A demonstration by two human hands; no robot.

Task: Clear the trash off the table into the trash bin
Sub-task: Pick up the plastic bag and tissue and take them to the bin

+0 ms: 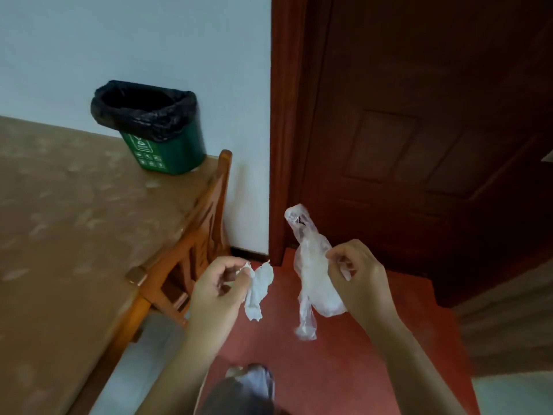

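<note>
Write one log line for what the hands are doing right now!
left hand: pinches crumpled tissue | right hand: grips clear plastic bag | trash bin: stands on table corner, away from both hands

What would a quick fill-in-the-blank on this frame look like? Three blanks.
1. The left hand pinches a crumpled paper tissue coloured ____.
2. The right hand grips a thin clear plastic bag above a floor coloured ____.
3. The green plastic trash bin has a liner coloured ____.

Missing words: white; red; black.
</note>
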